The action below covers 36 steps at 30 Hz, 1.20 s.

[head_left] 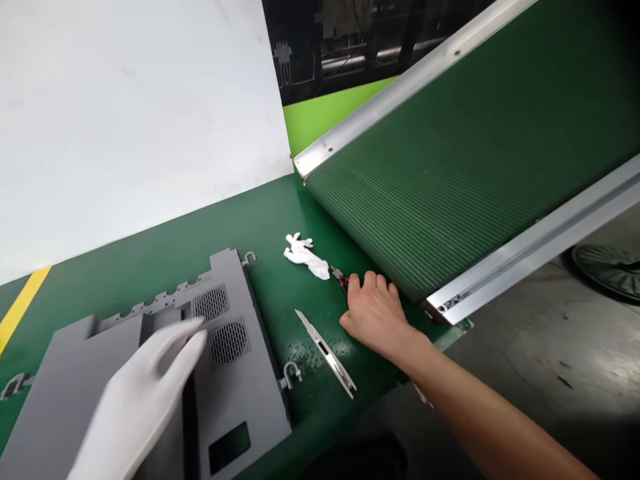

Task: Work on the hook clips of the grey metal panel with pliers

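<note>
Hand pose, both sides. My left hand (143, 393), in a white glove, comes in from the lower left above the grey panel (265, 393), wrist low and fingers directed up and to the right. Thumb and fingers form a narrow loop, their tips close to each other near the two grilles (229, 341); motion blur, so I cannot tell whether the tips meet or whether they touch the panel. My right hand (377, 310) is bare and reaches in from the lower right, forearm slanting up and to the left, back of the hand upward. Its fingers are bent, knuckles slightly spread, with the thumb set off toward the near left. They are at the red-and-black handles of the small pliers (339, 275); the handles run in under the hand, and I cannot tell whether the fingers are clamped on them. Pliers' head points away to the left, at the cuff end of a crumpled white glove (310, 259) on the green tabletop (250, 217). The utility knife (327, 355) lies at a slant between the panel and my right hand, apart from both. The panel lies on the tabletop at left, with metal hooks (293, 373) along its edges. Ribbed green conveyor belt (425, 207) ends just beyond my right hand.
</note>
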Tool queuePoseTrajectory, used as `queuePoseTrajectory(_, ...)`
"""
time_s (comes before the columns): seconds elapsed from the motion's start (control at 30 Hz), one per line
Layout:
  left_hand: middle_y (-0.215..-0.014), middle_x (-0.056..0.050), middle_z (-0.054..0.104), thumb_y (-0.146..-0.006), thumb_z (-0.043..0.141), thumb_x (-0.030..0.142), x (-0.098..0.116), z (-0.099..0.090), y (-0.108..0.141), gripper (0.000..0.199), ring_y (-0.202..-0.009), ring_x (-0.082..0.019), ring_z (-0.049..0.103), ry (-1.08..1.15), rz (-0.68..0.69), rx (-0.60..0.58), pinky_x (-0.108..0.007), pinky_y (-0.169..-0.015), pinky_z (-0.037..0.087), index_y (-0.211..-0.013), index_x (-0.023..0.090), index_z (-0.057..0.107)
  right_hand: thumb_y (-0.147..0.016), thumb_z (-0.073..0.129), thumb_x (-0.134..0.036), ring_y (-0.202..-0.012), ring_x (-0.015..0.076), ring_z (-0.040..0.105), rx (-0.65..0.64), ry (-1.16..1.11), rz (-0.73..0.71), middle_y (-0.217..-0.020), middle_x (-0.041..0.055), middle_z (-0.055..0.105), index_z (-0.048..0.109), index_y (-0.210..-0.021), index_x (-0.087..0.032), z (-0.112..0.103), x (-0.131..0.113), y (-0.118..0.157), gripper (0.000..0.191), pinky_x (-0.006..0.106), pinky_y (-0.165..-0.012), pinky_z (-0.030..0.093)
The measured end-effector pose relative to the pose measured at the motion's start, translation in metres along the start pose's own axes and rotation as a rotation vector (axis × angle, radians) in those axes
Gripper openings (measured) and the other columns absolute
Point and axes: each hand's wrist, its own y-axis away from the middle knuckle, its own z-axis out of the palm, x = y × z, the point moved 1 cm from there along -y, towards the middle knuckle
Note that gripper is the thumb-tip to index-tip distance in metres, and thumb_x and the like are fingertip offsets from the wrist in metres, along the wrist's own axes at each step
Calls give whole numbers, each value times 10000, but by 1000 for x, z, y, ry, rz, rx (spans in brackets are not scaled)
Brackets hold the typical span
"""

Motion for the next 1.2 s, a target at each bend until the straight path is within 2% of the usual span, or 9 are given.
queuePoseTrajectory(0.07,-1561,-132,579,-911,509,667,16,4,9,697,-1473,-388,493,-200,127,-75,-655,-1256,369,-1421,204,612,-795,631,-232,-1093,397,583,-33,26,-24,-1143,252,602,609,-1206,-34,-1,1,2,456,524,-916,507)
queuePoseTrajectory(0.17,-1673,-184,427,-976,411,622,30,17,37,720,-1590,-417,303,-414,291,-114,-712,-1273,294,-1501,145,527,-793,643,-233,-1083,391,576,-75,33,-9,-1137,244,584,609,-1155,-41,-1,7,11,410,516,-906,516)
queuePoseTrajectory(0.27,-1697,-102,409,-996,458,535,19,27,86,638,-1601,-362,307,-402,377,-90,-716,-1282,296,-1582,288,402,-841,588,-211,-1076,383,570,-103,55,-45,-1151,247,570,602,-1218,-20,-1,17,23,423,502,-906,519)
queuePoseTrajectory(0.43,-1747,-153,277,-829,692,602,-12,36,139,982,-1601,-485,232,-466,416,-185,-785,-1129,463,-1651,333,227,-806,579,-77,-1115,387,556,-254,96,-188,-1203,223,560,589,-1260,-87,-11,31,23,455,479,-888,523)
queuePoseTrajectory(0.53,-1780,-155,154,-861,674,609,-13,39,139,970,-1626,-458,156,-440,308,-158,-713,-1104,531,-1653,294,211,-820,541,-75,-1070,339,589,-257,-107,-118,-1123,174,593,614,-1083,-150,-21,37,33,283,455,-914,514)
queuePoseTrajectory(0.63,-1785,-164,112,-876,665,603,-8,40,137,944,-1636,-448,115,-406,263,-155,-694,-1099,543,-1642,261,232,-872,472,-151,-1047,269,646,-306,-611,16,-1177,117,648,589,-1179,-245,-25,32,73,342,404,-936,533)
queuePoseTrajectory(0.77,-1783,-182,107,-876,664,590,-8,42,139,935,-1633,-461,119,-388,270,-110,-732,-1104,514,-1639,253,241,-781,522,-134,-956,243,727,-925,-1033,-29,-1088,61,757,602,-1166,-255,-10,-10,130,412,344,-855,556)
queuePoseTrajectory(0.87,-1774,-193,150,-878,660,582,-11,44,139,925,-1631,-471,119,-396,288,-92,-760,-1093,507,-1640,254,249,-696,549,-40,-1011,326,742,-1107,-880,-50,-1149,130,757,602,-1226,-182,3,-42,143,551,404,-865,546)
queuePoseTrajectory(1.2,-1736,-213,256,-895,608,621,-12,46,136,963,-1626,-482,131,-362,315,-125,-817,-1157,396,-1675,269,166,-773,508,-55,-1132,436,716,-1099,-575,-45,-1281,192,701,582,-1360,-121,-4,-58,134,596,533,-946,548)
